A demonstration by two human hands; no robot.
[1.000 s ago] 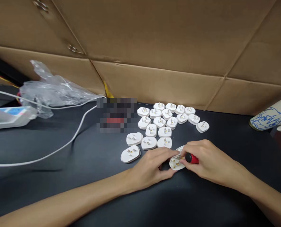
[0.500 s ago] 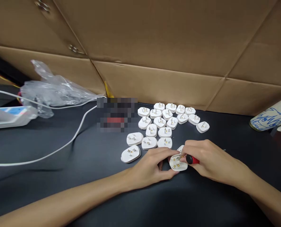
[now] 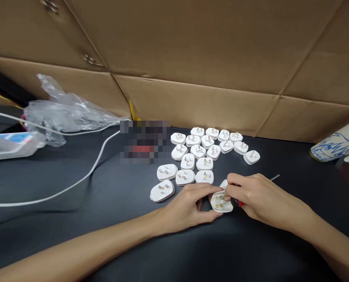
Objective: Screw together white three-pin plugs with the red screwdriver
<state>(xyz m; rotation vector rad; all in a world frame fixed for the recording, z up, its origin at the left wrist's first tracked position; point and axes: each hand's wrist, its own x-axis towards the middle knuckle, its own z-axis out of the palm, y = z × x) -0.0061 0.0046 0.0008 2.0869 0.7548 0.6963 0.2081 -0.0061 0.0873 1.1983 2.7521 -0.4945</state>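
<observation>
My left hand (image 3: 193,205) grips the left edge of an open white plug (image 3: 221,204), whose inside faces up and shows brass-coloured terminals. A red screwdriver with a black end (image 3: 235,202) is held in my right hand (image 3: 252,196); its metal shaft points away to the right behind the hand. The right fingertips touch the upper right part of the open plug, and what they pinch there is hidden. Behind my hands, several white plugs (image 3: 185,177) lie with their metal pins up on the black table (image 3: 127,199).
At the left are a clear plastic bag (image 3: 71,111), white cables (image 3: 83,179) and a white device (image 3: 12,145). A blurred-out item (image 3: 143,143) lies behind them. A white cylinder with blue drawings (image 3: 335,145) is at the right. Brown cardboard (image 3: 206,102) stands along the back.
My right hand has turned slightly, so the screwdriver's shaft now shows farther out beyond the hand and less of its red handle is visible. My left hand and the open plug have barely moved.
</observation>
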